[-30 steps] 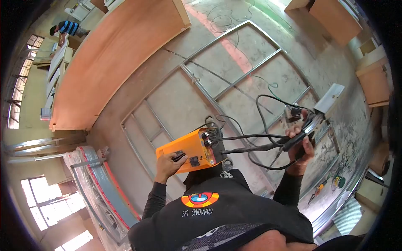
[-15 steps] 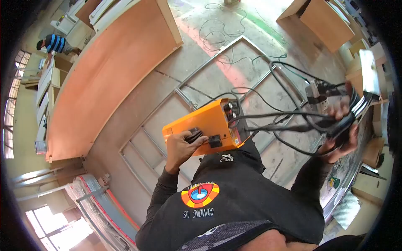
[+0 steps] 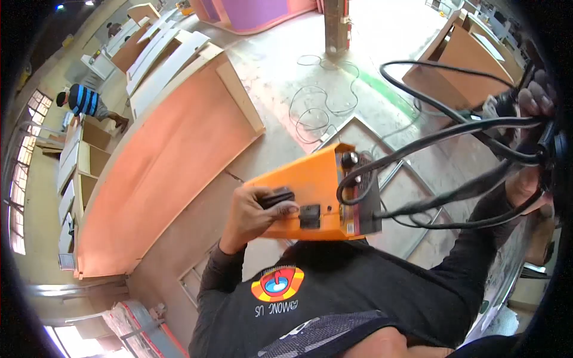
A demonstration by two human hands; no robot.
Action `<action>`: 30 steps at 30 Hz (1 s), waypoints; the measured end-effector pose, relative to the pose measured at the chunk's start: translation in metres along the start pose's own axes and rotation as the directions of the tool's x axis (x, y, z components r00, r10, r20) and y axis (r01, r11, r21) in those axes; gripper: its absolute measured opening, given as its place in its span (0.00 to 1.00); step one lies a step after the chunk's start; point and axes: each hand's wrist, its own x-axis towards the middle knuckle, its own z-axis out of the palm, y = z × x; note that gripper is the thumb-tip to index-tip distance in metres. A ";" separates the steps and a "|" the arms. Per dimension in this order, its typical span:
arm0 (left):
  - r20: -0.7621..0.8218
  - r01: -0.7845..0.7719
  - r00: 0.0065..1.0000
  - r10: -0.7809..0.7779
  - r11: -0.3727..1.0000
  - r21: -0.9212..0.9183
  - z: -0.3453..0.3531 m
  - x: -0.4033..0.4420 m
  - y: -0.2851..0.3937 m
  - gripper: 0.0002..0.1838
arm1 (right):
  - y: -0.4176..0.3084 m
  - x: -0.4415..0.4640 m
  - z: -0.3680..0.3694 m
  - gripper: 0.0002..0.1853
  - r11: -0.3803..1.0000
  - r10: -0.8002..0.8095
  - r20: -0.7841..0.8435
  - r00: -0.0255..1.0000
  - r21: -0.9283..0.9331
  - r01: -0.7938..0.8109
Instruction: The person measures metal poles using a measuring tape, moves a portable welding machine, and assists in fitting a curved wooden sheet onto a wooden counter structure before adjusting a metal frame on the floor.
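In the head view, my left hand [image 3: 253, 215] is closed around the black handle on an orange machine [image 3: 310, 179], which is held up in front of my chest. Dials and cable sockets show on the machine's right end. Thick black cables [image 3: 441, 143] run from that end to my right hand [image 3: 531, 161], raised at the far right edge of the view. Its fingers are wrapped round the bundled cables. What else it carries is dark and partly cut off by the edge of the view.
A large curved wooden panel [image 3: 173, 167] stands at the left, with a person in a striped shirt [image 3: 83, 99] behind it. A metal frame [image 3: 412, 209] lies on the floor beneath the machine. Loose cable [image 3: 310, 113] coils ahead, near a post [image 3: 336, 27]. Brown panels [image 3: 459, 59] stand at the right.
The view has tilted up, showing more of the room ahead. My right hand has moved outward and up to the right edge, drawing the cables with it. The orange machine is now nearer the view's centre.
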 end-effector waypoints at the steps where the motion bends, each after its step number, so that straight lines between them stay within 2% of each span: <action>1: 0.004 0.014 1.000 -0.014 1.000 -0.009 0.000 0.018 -0.002 0.13 | 0.022 0.013 -0.003 0.19 0.978 -0.203 0.092 0.975 -0.018 0.206; 4: -0.105 -0.005 0.994 0.000 0.999 -0.047 -0.006 0.087 0.009 0.14 | 0.049 0.060 -0.015 0.20 0.959 -0.280 -0.025 0.960 -0.051 0.278; 6: -0.125 0.033 0.991 -0.047 0.993 -0.114 -0.015 0.131 0.015 0.14 | 0.065 0.091 -0.041 0.23 0.921 -0.145 -0.144 0.979 -0.381 0.081; 7: -0.115 0.033 0.992 -0.046 0.993 -0.110 -0.019 0.152 0.015 0.14 | 0.077 0.102 -0.052 0.24 0.887 -0.122 -0.191 0.974 -0.461 0.020; 8: -0.151 -0.015 0.989 -0.014 0.983 -0.184 -0.022 0.176 0.013 0.14 | 0.090 0.114 -0.063 0.26 0.846 -0.097 -0.239 0.966 -0.532 -0.046; 9: -0.186 -0.067 0.982 0.018 0.964 -0.257 -0.026 0.199 0.013 0.14 | 0.106 0.132 -0.067 0.22 0.884 -0.129 -0.187 0.974 -0.467 0.027; 12: -0.197 -0.094 0.979 0.053 0.975 -0.204 -0.042 0.258 0.012 0.15 | 0.162 0.192 -0.075 0.13 0.943 -0.242 -0.035 0.970 -0.246 0.226; 15: -0.190 -0.128 0.978 0.086 0.966 -0.224 -0.055 0.322 0.000 0.15 | 0.214 0.229 -0.105 0.10 0.979 -0.203 -0.159 0.966 -0.042 0.199; 17: -0.130 -0.079 0.991 0.044 0.957 -0.278 -0.066 0.368 -0.014 0.14 | 0.244 0.246 -0.114 0.09 0.984 -0.176 -0.239 0.955 -0.041 0.171; 18: -0.129 -0.094 0.990 0.060 0.954 -0.283 -0.070 0.391 -0.017 0.14 | 0.262 0.254 -0.118 0.11 0.979 -0.187 -0.261 0.947 -0.135 0.156; 20: -0.023 0.007 1.000 -0.017 0.924 -0.382 -0.078 0.433 -0.025 0.13 | 0.300 0.267 -0.128 0.13 0.961 -0.206 -0.278 0.938 -0.240 0.140; 21: 0.031 0.022 0.999 -0.010 0.919 -0.393 -0.083 0.458 -0.036 0.11 | 0.317 0.272 -0.141 0.15 0.991 -0.103 -0.584 0.805 -0.132 0.031; 22: 0.062 -0.010 0.997 0.035 0.932 -0.362 -0.086 0.485 -0.050 0.11 | 0.334 0.278 -0.154 0.18 1.000 0.017 -0.815 0.579 0.002 -0.027; 23: 0.091 -0.019 0.995 0.047 0.959 -0.283 -0.090 0.510 -0.064 0.12 | 0.351 0.276 -0.159 0.21 0.996 0.042 -0.783 0.620 -0.019 -0.091; 24: 0.092 -0.026 0.995 0.044 0.982 -0.188 -0.092 0.534 -0.074 0.14 | 0.370 0.278 -0.166 0.25 0.991 0.104 -0.677 0.729 0.005 -0.136; 25: 0.097 -0.020 0.995 0.034 0.989 -0.146 -0.090 0.559 -0.088 0.15 | 0.389 0.279 -0.173 0.30 0.983 0.162 -0.553 0.817 0.014 -0.185; 26: 0.105 -0.008 0.994 0.019 0.995 -0.103 -0.089 0.577 -0.096 0.16 | 0.403 0.282 -0.179 0.35 0.972 0.236 -0.325 0.916 0.068 -0.227; 28: 0.107 0.024 0.994 -0.011 0.992 -0.127 -0.095 0.620 -0.092 0.16 | 0.438 0.290 -0.188 0.41 0.957 0.278 -0.443 0.852 0.056 -0.284; 30: 0.117 0.060 0.992 -0.044 0.990 -0.130 -0.106 0.660 -0.094 0.17 | 0.473 0.295 -0.211 0.39 0.950 0.298 -0.472 0.830 0.061 -0.306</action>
